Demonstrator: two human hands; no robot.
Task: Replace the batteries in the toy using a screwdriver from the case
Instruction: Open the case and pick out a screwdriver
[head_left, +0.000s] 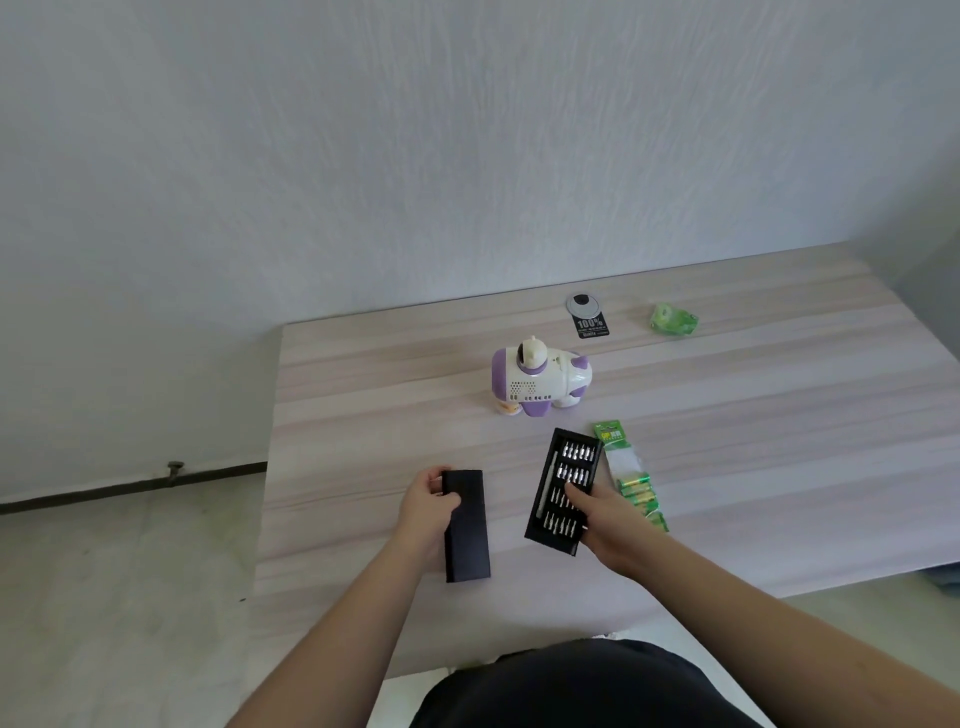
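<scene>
A white and purple toy (540, 383) stands upright in the middle of the wooden table (779, 441). Nearer me lies a black tray of screwdriver bits (566, 470), slid out of its black case sleeve (466, 530). My left hand (427, 512) grips the sleeve at its left edge, with the thumb on top. My right hand (605, 517) holds the tray's right side, fingertips resting among the bits. A slim grey screwdriver handle (546, 486) lies along the tray's left edge. A green pack of batteries (631, 475) lies just right of the tray.
At the back of the table sit a round grey cable grommet (583, 304) with a black label (592, 326) and a crumpled green wrapper (672, 319). A pale wall rises behind the table. Floor shows to the left.
</scene>
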